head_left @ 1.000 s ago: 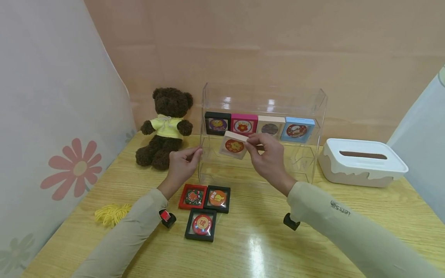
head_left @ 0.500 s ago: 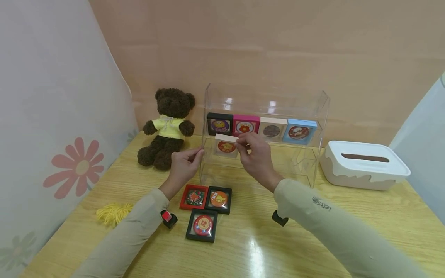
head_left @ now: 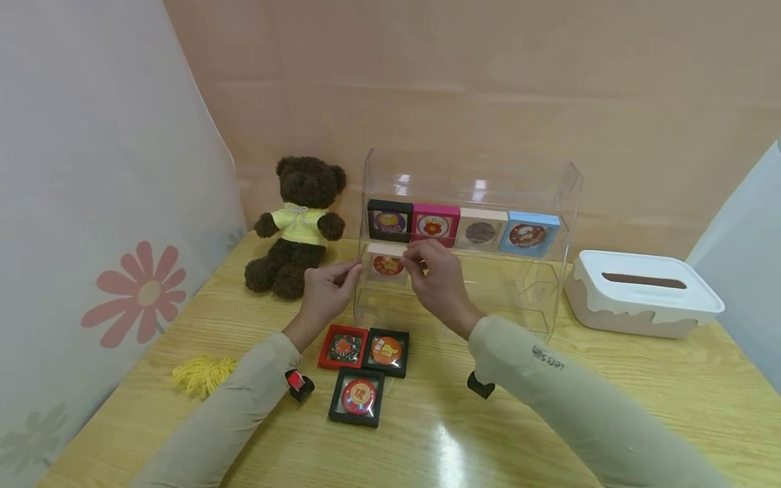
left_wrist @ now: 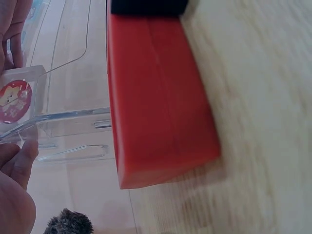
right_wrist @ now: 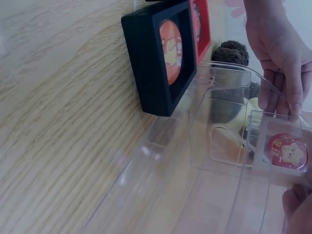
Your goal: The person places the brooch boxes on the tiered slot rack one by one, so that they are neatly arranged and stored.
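A clear acrylic tiered display rack stands on the table. At its left side edge, my left hand pinches the rack between thumb and fingers. My right hand pinches the right side of a cream-framed badge, red with a yellow star, at the left end of the middle tier. In the right wrist view this framed badge sits behind the clear front lip, near the rack's side panel. Above it, the upper tier holds a row of black, pink, cream and light blue framed badges.
In front of the rack lie a red-framed badge and two black-framed ones. A brown teddy bear in a yellow top sits left, yellow cord lies nearer, and a white tissue box stands right.
My right hand has moved left and down, bringing the cream-framed badge from a tilted position in front of the rack to upright at the middle tier's left end. My left hand keeps its grip.
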Demonstrator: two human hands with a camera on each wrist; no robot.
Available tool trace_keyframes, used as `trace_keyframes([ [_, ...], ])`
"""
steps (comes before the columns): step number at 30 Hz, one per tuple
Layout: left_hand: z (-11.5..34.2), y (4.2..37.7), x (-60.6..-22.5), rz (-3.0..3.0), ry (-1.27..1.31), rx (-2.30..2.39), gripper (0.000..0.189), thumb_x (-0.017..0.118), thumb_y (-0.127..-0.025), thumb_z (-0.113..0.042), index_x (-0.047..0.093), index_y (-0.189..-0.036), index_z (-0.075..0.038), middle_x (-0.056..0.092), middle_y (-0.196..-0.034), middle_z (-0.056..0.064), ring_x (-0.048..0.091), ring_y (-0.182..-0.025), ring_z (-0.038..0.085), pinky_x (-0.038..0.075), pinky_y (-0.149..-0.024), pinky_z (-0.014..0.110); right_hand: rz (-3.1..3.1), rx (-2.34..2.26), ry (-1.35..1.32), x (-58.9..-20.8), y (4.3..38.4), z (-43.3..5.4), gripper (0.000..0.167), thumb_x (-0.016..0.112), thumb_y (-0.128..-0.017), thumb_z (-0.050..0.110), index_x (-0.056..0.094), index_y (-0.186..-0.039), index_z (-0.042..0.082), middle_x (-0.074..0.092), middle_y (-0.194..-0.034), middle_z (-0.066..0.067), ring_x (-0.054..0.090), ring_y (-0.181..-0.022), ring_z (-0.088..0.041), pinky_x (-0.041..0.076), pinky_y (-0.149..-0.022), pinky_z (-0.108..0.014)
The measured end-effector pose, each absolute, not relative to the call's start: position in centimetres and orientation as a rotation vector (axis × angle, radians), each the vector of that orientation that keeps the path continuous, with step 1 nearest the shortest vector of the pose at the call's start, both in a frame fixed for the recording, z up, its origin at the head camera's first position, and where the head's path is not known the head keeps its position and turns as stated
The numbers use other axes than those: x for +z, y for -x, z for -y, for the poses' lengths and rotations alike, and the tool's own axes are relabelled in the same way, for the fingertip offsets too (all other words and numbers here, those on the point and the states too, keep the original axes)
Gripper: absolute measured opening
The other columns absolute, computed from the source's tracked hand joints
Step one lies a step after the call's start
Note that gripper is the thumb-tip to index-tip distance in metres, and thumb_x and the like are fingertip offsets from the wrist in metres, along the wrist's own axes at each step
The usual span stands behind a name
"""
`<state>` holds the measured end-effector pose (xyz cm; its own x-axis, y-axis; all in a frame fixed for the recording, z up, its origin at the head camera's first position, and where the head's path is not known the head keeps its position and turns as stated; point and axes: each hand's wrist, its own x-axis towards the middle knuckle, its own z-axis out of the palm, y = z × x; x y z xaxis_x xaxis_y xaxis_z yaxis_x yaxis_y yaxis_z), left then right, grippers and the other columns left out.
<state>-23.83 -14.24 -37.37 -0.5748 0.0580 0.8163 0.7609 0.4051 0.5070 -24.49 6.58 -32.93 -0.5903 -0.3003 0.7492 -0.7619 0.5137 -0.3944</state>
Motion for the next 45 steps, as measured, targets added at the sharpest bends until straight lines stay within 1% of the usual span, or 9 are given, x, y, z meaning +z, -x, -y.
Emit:
trace_keyframes([
  [5, 14.5, 24.3, -38.0, 1.929, 0.698, -1.214, 0.014, 0.067, -0.087, 0.0, 0.072, -0.098, 0.007, 0.07, -0.082, 0.017, 0.068, -0.06, 0.017, 0.053, -0.05, 0.025, 2.183, 0.966, -0.845, -33.2, 24.4, -6.3, 0.003, 0.069, -0.086, -0.001, 0.067, -0.086, 0.002, 0.064, -0.089, -0.007, 0.061, -0.075, -0.015, 0.053, -0.066, -0.026],
  [10, 14.4, 24.3, -38.0, 1.918, 0.705, -1.212, 0.014, 0.068, -0.085, 0.004, 0.071, -0.098, 0.008, 0.069, -0.083, 0.018, 0.068, -0.058, 0.019, 0.053, -0.049, 0.026, 2.197, 0.98, -0.85, -33.2, 24.3, -6.0, 0.004, 0.07, -0.085, -0.001, 0.067, -0.087, 0.001, 0.064, -0.091, -0.008, 0.061, -0.076, -0.016, 0.053, -0.066, -0.025],
  [18, 14.0, 24.2, -37.8, 1.926, 0.692, -1.199, 0.013, 0.067, -0.08, 0.016, 0.068, -0.093, 0.017, 0.066, -0.078, 0.026, 0.067, -0.056, 0.029, 0.054, -0.047, 0.032, 2.207, 0.929, -0.843, -33.4, 24.3, -6.1, 0.004, 0.071, -0.084, 0.001, 0.068, -0.087, 0.001, 0.064, -0.088, -0.008, 0.06, -0.074, -0.016, 0.052, -0.06, -0.026],
  [21, 14.1, 24.3, -37.9, 1.922, 0.694, -1.205, 0.013, 0.067, -0.081, 0.013, 0.069, -0.093, 0.015, 0.067, -0.078, 0.024, 0.067, -0.056, 0.027, 0.054, -0.047, 0.031, 2.203, 0.905, -0.836, -33.2, 24.3, -6.2, 0.006, 0.071, -0.086, 0.005, 0.068, -0.09, 0.001, 0.064, -0.09, -0.008, 0.062, -0.076, -0.017, 0.052, -0.059, -0.026],
  [26, 14.3, 24.2, -38.0, 1.932, 0.687, -1.218, 0.013, 0.068, -0.085, 0.004, 0.071, -0.096, 0.009, 0.069, -0.081, 0.018, 0.068, -0.058, 0.019, 0.053, -0.048, 0.025, 2.149, 0.902, -0.853, -32.8, 23.8, -6.6, 0.011, 0.071, -0.087, 0.011, 0.069, -0.091, 0.001, 0.065, -0.099, -0.01, 0.062, -0.086, -0.02, 0.054, -0.058, -0.028],
  [32, 14.4, 24.5, -38.1, 1.918, 0.717, -1.197, 0.014, 0.068, -0.087, 0.001, 0.071, -0.099, 0.008, 0.069, -0.081, 0.017, 0.067, -0.056, 0.016, 0.052, -0.047, 0.023, 2.016, 0.988, -0.934, -33.1, 22.0, -8.2, 0.006, 0.073, -0.083, 0.005, 0.068, -0.085, 0.002, 0.065, -0.097, -0.014, 0.062, -0.088, -0.022, 0.055, -0.055, -0.034],
  [37, 14.3, 24.5, -38.1, 1.907, 0.723, -1.179, 0.013, 0.068, -0.085, 0.002, 0.071, -0.097, 0.008, 0.069, -0.08, 0.018, 0.067, -0.055, 0.017, 0.052, -0.048, 0.023, 2.007, 1.015, -1.015, -35.0, 20.0, -9.7, 0.009, 0.075, -0.079, 0.001, 0.068, -0.083, 0.005, 0.066, -0.094, -0.009, 0.063, -0.082, -0.019, 0.053, -0.053, -0.031],
  [42, 14.3, 24.4, -38.1, 1.916, 0.704, -1.198, 0.013, 0.069, -0.084, 0.005, 0.071, -0.096, 0.009, 0.069, -0.08, 0.019, 0.067, -0.056, 0.02, 0.053, -0.047, 0.025, 2.144, 1.043, -1.058, -37.0, 18.3, -10.6, 0.012, 0.076, -0.079, 0.005, 0.067, -0.086, 0.007, 0.065, -0.092, -0.003, 0.062, -0.077, -0.016, 0.053, -0.055, -0.028],
  [45, 14.2, 24.2, -38.0, 1.921, 0.703, -1.211, 0.013, 0.069, -0.082, 0.009, 0.07, -0.095, 0.011, 0.068, -0.079, 0.021, 0.067, -0.054, 0.024, 0.053, -0.045, 0.029, 2.289, 1.07, -1.041, -37.7, 17.4, -11.0, 0.015, 0.076, -0.081, 0.009, 0.067, -0.092, 0.005, 0.065, -0.091, -0.003, 0.061, -0.078, -0.018, 0.053, -0.058, -0.029],
])
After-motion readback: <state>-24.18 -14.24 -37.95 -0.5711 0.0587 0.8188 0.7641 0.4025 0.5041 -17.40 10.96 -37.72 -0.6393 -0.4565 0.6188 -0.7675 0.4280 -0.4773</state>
